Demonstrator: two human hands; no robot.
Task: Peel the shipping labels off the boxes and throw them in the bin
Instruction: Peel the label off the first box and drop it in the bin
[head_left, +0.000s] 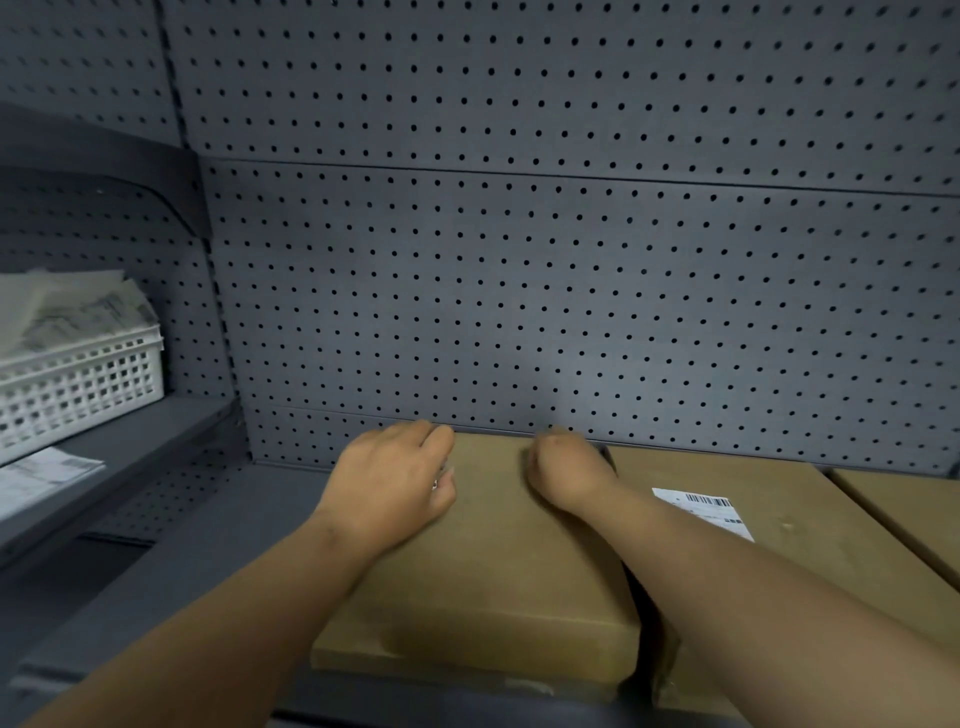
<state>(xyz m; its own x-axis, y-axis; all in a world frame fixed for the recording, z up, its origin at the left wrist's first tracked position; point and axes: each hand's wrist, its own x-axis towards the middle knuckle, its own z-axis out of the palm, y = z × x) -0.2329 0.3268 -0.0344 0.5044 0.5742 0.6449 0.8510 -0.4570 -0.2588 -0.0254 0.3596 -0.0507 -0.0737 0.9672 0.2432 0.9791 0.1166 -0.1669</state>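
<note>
Your box (483, 561) lies flat on the grey shelf (208, 561), its far edge against the pegboard (519, 291) at the shelf's back and its near edge at the shelf's front edge. A second box (789, 525) sits just beside it on the right and carries a white label (709, 512) with a barcode, partly hidden by your right forearm; a third box (904, 509) shows at the shelf's right end. Both your arms reach forward over the first box, forearms converging toward its far edge. Your left hand (395, 478) rests knuckles-up on the box's far left part, fingers curled loosely downward and a small white scrap showing at the fingertips; whether you are pinching it cannot be told. Your right hand (563, 473) is bent at the wrist at the far edge, close to the seam between the two boxes, fingers tucked down out of sight, so how far it is open and whether it grips anything cannot be told. On a higher shelf to the left stands a white basket (88, 384) heaped with crumpled labels (78, 312), and a loose sheet (41, 475) lies at that shelf's front edge.
</note>
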